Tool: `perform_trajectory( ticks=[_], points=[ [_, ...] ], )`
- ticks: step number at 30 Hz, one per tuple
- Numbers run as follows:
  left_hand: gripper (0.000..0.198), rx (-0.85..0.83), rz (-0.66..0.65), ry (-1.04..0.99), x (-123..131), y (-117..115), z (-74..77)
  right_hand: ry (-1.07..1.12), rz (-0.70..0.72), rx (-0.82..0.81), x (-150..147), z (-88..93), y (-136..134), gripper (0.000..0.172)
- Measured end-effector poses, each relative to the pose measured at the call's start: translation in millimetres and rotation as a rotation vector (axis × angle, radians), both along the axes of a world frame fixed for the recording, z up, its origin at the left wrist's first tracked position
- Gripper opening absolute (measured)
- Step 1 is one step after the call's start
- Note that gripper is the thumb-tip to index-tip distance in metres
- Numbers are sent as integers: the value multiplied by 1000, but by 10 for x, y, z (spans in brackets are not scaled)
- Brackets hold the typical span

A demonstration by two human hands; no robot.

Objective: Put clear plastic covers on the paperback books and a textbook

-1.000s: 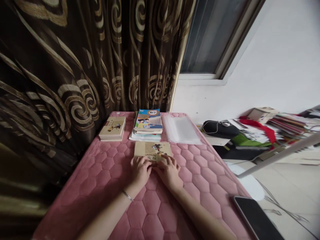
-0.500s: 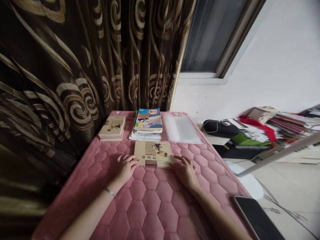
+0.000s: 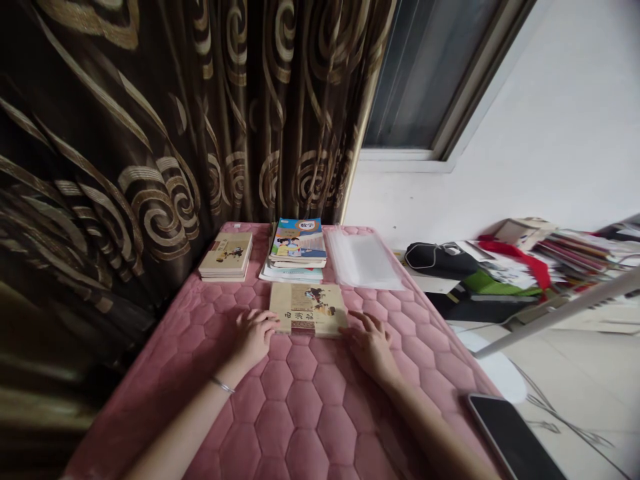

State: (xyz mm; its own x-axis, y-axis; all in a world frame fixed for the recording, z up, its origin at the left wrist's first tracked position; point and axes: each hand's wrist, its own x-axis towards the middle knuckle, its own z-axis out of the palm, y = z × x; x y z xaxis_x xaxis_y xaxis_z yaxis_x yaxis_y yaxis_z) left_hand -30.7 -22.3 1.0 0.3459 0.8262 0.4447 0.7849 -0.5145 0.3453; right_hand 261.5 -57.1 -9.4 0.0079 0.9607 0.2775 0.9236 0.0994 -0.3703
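A beige book [image 3: 307, 310] with dark Chinese characters and small painted figures lies flat on the pink quilted cover [image 3: 305, 407]. My left hand [image 3: 255, 332] rests at its left edge, fingers loosely bent and slightly apart, the tips touching the book. At the opposite edge lies my right hand [image 3: 371, 340], fingers spread and the thumb by the near right corner. Neither hand is wrapped round the book. Behind it is a pile of textbooks [image 3: 299, 243] with a blue illustrated cover on top. A stack of similar beige books [image 3: 226, 256] sits to the left.
Clear plastic sleeves [image 3: 367, 260] lie at the back right of the cover. A dark phone-like device [image 3: 515, 433] is at the near right edge. Patterned curtains [image 3: 165, 133] hang along the left and back. Beyond the right edge are piled papers and bags [image 3: 500, 267] and a pale slanted pole [image 3: 550, 317].
The view has shifted very slightly. Both hands stay at the sides of the beige book, and nothing else has visibly moved.
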Motion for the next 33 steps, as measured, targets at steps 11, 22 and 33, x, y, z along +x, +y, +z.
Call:
perform_trajectory(
  ticks=[11,22,33],
  points=[
    [20,74,56,52,716,-134,-56,15,70,126,-735,10,117,19],
    [31,-56,-22,-25,62,47,-135,82,-16,24,-115,-10,46,18],
    [45,-109,-178,-100,-119,175,-241,168,75,-8,77,-69,44,31]
  ],
)
